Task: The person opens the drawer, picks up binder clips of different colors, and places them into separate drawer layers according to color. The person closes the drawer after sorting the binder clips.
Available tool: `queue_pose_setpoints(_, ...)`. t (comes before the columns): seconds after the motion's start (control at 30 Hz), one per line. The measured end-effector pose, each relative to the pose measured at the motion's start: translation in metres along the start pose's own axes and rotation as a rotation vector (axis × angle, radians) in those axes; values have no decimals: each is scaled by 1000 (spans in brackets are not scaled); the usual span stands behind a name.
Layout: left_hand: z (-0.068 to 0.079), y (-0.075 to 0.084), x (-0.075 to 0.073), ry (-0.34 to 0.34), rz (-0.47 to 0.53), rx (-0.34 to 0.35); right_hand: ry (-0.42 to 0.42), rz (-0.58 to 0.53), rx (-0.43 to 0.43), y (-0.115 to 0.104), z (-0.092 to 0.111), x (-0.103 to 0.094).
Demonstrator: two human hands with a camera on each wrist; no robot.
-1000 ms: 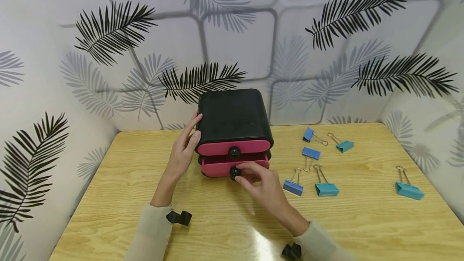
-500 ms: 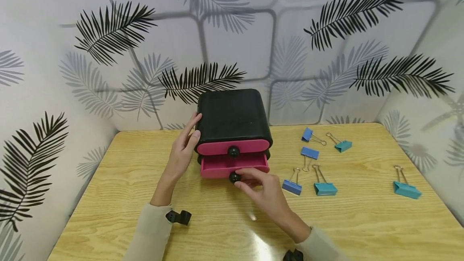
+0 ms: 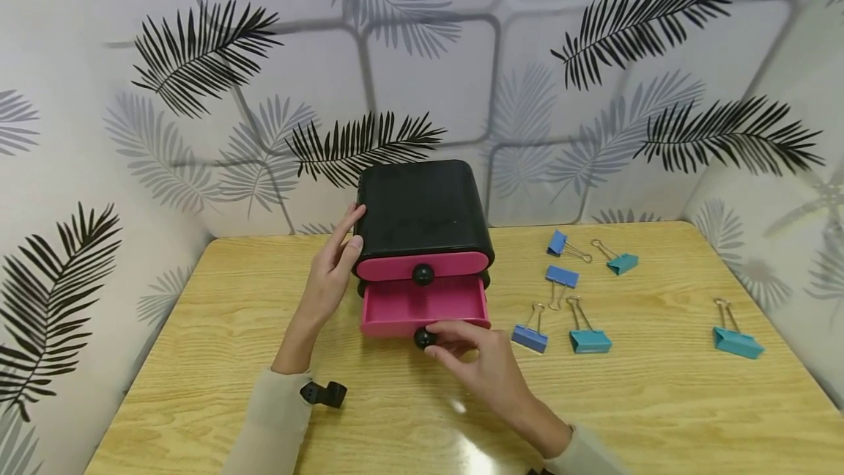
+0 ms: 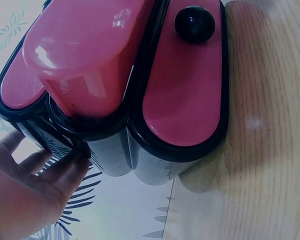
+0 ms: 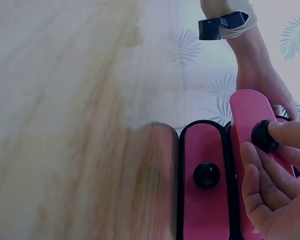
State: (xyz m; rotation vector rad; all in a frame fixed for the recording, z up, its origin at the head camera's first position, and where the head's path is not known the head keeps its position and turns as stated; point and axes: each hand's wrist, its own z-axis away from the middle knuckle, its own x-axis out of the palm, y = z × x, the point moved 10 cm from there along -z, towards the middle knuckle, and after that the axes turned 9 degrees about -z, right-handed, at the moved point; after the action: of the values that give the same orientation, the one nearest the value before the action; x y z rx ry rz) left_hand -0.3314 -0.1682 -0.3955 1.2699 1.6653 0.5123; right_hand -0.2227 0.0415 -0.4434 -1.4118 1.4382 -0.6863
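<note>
A black drawer cabinet point(image 3: 422, 204) with pink drawers stands at the back of the table. Its pink middle drawer point(image 3: 395, 330) is partly pulled out, and the part of its inside that shows holds nothing. My right hand point(image 3: 484, 365) pinches that drawer's round black knob point(image 5: 264, 135) between thumb and fingers. Against the cabinet's left side rests my left hand point(image 3: 327, 270), its fingers extended along the wall in the left wrist view. The upper drawer with its black knob point(image 3: 423, 275) is closed, as is the bottom drawer point(image 4: 185, 85).
Right of the cabinet lie several binder clips, among them a blue clip point(image 3: 530, 338), a teal clip point(image 3: 590, 341) and another teal clip point(image 3: 737, 343) farther right. A leaf-patterned backdrop point(image 3: 428, 79) rises behind the wooden table point(image 3: 217, 358).
My right hand has drawn the middle drawer outward toward me by its knob, so more of its inside shows. The left hand has stayed against the cabinet's side.
</note>
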Motion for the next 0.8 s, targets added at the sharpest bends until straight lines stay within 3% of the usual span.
queue_pose_setpoints(0.8, 0, 1, 1, -7, 15, 12, -14, 20, -65, -10, 23, 1)
